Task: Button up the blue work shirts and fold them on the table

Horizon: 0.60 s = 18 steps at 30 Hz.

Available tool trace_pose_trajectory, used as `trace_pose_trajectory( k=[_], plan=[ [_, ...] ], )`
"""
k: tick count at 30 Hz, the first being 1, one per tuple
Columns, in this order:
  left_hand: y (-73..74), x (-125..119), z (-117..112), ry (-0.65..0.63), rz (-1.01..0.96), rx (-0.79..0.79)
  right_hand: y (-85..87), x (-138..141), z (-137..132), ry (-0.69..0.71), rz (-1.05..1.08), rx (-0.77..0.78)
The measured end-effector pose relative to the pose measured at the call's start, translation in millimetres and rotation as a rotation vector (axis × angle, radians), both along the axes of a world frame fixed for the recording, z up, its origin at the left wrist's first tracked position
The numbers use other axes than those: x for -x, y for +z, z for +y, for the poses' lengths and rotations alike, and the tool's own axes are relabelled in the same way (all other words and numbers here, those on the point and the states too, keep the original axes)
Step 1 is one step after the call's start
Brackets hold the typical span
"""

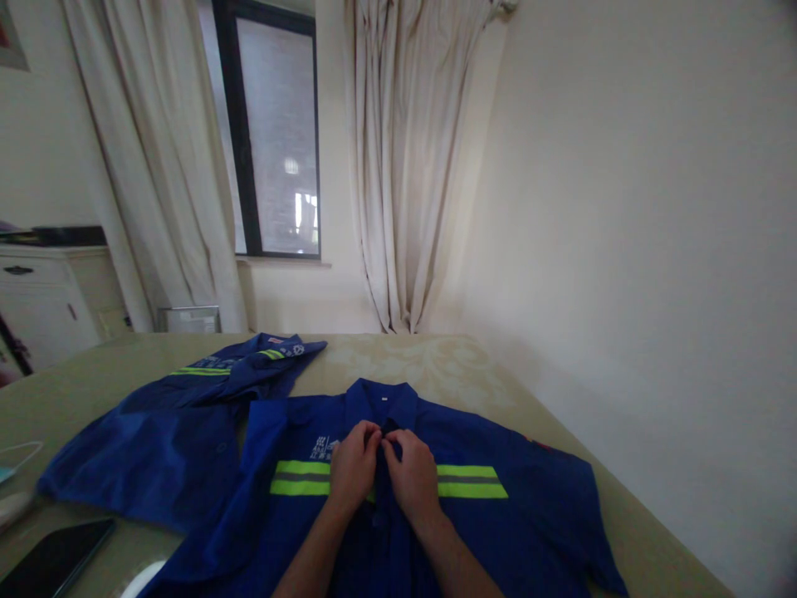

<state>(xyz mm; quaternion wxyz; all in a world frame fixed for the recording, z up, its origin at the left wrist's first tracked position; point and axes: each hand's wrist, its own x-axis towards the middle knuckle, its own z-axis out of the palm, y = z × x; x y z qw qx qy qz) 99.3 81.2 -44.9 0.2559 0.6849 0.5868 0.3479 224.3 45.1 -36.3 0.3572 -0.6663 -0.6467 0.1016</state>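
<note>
A blue work jacket [473, 440] with yellow-green and grey reflective bands lies spread out on the table, its collar pointing away from me. My left hand [356, 467] and my right hand [411, 472] meet at the front opening just below the collar. Both have their fingertips pinched on the jacket's front edge, close together. Any button between the fingers is too small and covered to make out. White lettering shows beside my left hand.
Another blue garment [187, 415] with reflective bands lies crumpled at the left on the table [436, 357]. A black phone [59, 556] rests at the near left, by a white round object [144, 579]. A wall [653, 291] runs along the right; curtains [411, 166] hang behind.
</note>
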Motion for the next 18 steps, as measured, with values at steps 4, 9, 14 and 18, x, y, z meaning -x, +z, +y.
trace_pose_trajectory(
  k=[4,9,14,18],
  plan=[
    [-6.6,3.1,4.8,-0.059,-0.18,-0.039,0.4,-0.1,0.0,-0.004,-0.002,-0.026],
    [-6.0,5.5,6.3,-0.093,-0.261,-0.055,1.0,-0.1,-0.2,0.001,-0.003,-0.028],
    [-2.3,5.8,5.9,-0.125,-0.322,-0.073,2.9,1.2,-2.0,0.012,-0.042,-0.044],
    [-0.9,5.4,5.6,-0.136,-0.393,-0.061,4.6,2.2,-3.9,0.007,-0.055,-0.045]
  ],
)
